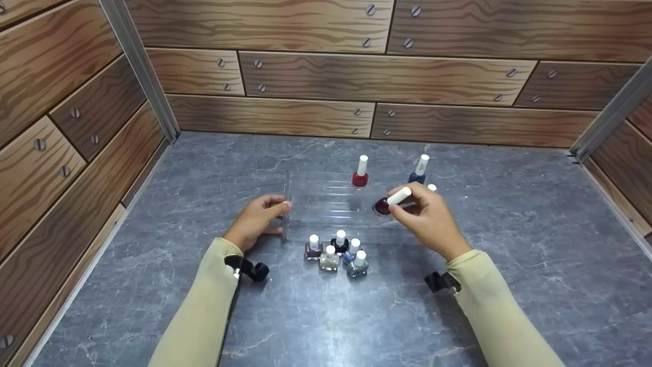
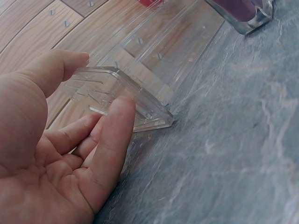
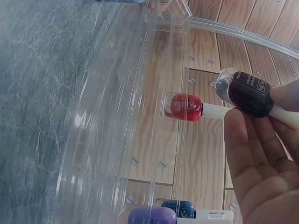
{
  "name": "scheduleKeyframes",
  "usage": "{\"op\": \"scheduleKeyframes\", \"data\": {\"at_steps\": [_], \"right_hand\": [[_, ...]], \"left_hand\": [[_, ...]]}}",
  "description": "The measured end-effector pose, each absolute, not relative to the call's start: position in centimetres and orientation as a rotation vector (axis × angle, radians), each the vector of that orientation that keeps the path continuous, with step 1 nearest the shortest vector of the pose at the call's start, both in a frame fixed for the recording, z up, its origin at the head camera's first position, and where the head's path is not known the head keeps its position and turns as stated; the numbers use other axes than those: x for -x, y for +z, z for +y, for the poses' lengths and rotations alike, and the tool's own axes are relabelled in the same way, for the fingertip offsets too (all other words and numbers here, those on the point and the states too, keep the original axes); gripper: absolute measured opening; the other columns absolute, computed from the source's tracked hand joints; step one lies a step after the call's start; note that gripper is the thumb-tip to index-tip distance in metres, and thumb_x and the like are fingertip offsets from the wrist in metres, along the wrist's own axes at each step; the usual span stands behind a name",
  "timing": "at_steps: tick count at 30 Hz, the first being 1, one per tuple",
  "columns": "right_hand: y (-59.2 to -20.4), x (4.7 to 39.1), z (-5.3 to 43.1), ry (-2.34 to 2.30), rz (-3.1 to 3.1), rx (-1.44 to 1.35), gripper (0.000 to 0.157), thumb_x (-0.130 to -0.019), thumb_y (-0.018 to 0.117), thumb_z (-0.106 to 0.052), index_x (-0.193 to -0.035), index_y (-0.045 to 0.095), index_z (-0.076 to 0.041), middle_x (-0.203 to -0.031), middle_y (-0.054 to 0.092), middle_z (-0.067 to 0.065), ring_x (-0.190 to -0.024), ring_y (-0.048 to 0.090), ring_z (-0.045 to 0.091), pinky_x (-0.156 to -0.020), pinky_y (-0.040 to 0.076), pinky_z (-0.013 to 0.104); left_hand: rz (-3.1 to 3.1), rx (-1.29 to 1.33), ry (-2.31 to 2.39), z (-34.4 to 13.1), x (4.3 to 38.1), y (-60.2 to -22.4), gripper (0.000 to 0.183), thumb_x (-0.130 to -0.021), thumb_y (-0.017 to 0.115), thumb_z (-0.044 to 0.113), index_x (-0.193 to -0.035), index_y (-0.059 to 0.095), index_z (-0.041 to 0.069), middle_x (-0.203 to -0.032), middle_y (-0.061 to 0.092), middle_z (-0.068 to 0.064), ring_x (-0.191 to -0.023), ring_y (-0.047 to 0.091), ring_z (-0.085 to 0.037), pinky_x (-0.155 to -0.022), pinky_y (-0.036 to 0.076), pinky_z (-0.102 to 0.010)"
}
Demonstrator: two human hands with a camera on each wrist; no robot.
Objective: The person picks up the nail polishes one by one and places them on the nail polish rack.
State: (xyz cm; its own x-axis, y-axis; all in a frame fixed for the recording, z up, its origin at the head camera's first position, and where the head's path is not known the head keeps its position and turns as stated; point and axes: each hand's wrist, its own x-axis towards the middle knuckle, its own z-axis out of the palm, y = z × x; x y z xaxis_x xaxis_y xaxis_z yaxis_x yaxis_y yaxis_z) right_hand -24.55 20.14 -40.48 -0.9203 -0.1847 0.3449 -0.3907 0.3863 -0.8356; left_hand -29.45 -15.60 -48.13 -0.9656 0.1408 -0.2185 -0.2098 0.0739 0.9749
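My left hand [image 1: 255,220] grips the left end panel of a clear plastic tiered rack [image 2: 145,105], thumb at its edge and fingers about the panel. In my right hand [image 1: 432,220] a dark red nail polish bottle [image 3: 250,93] is pinched, tilted, its white cap [image 1: 399,196] towards the palm. The bottle is held over the right part of the rack. On the rack stand a red nail polish [image 1: 360,179], a dark blue one [image 1: 416,177] and a purple one [image 3: 152,216], this last mostly behind my right hand in the head view.
Several nail polish bottles with white caps stand grouped on the grey marbled table in front of the rack, among them a dark purple one [image 1: 314,248], a black one [image 1: 340,243] and a glittery one [image 1: 358,266]. Wood-patterned walls [image 1: 316,76] enclose the back and sides.
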Motion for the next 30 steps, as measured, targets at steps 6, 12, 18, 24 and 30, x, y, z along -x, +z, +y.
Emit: {"op": "scheduleKeyframes", "data": {"at_steps": [6,12,18,24,30], "right_hand": [[-40.6,24.6,20.0,1.565,-2.432,-0.512,0.017,-0.092,0.075,0.001,-0.109,0.072,-0.001,-0.104,0.072,0.013,-0.085,0.069,0.018,-0.074,0.061,0.021],[-40.4,25.5,18.9,1.387,-2.462,-0.617,0.017,-0.09,0.074,0.003,-0.106,0.073,-0.002,-0.105,0.071,0.009,-0.09,0.07,0.019,-0.081,0.062,0.023],[-39.5,26.6,17.6,1.147,-2.614,-0.733,0.013,-0.092,0.072,-0.002,-0.104,0.072,-0.007,-0.105,0.069,0.005,-0.094,0.069,0.02,-0.086,0.063,0.033],[-38.7,27.6,17.0,0.814,-2.715,-0.865,0.007,-0.094,0.071,-0.009,-0.1,0.07,-0.013,-0.104,0.069,0.002,-0.095,0.069,0.022,-0.086,0.062,0.038],[-39.3,28.7,16.7,0.737,-2.76,-0.934,0.004,-0.093,0.072,-0.009,-0.096,0.069,-0.01,-0.104,0.072,0.005,-0.094,0.071,0.022,-0.085,0.063,0.038]], "left_hand": [[2.083,0.07,1.972,-15.4,29.6,-48.3,0.054,-0.097,0.074,0.029,-0.141,0.056,0.004,-0.135,0.06,-0.014,-0.123,0.056,-0.026,-0.087,0.064,-0.036],[2.081,0.078,1.984,-15.5,29.6,-48.2,0.052,-0.097,0.074,0.028,-0.14,0.057,0.004,-0.133,0.061,-0.014,-0.12,0.057,-0.027,-0.088,0.064,-0.036],[2.088,0.087,1.983,-15.6,29.5,-48.0,0.052,-0.097,0.075,0.028,-0.14,0.058,0.004,-0.131,0.062,-0.014,-0.117,0.059,-0.026,-0.086,0.064,-0.035],[2.083,0.07,1.989,-15.6,29.6,-48.1,0.055,-0.097,0.075,0.029,-0.141,0.057,0.003,-0.132,0.062,-0.014,-0.115,0.061,-0.027,-0.087,0.064,-0.036],[2.08,0.055,2.0,-15.7,29.6,-48.2,0.056,-0.097,0.074,0.029,-0.143,0.056,0.003,-0.134,0.062,-0.014,-0.116,0.061,-0.027,-0.085,0.064,-0.036]]}}
